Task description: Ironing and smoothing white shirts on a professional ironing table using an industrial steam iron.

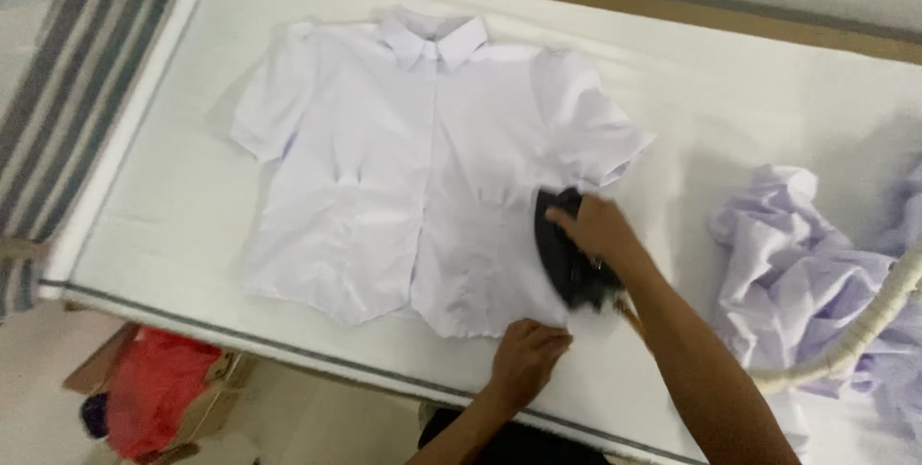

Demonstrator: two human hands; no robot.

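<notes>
Pressing shirt [403,167] flat on white board [749,110], collar at 12 o'clock, hem at 6. Left hand [526,357] flat on hem corner, fingers spread, pinning cloth; best kept taut, clear of iron path. Right hand [597,228] wrapped round black iron [569,252], on shirt's 4 o'clock panel; glide along the seam, no pausing. Red bag [154,388] on floor at 8 o'clock. Crumpled laundry [807,273] and wrapped cord [864,326] at 3 o'clock, cord could snag the arm.

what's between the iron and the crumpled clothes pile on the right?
Head view: only bare white table cover lies between the black iron, gripped by the right hand, and the crumpled pile.
</notes>
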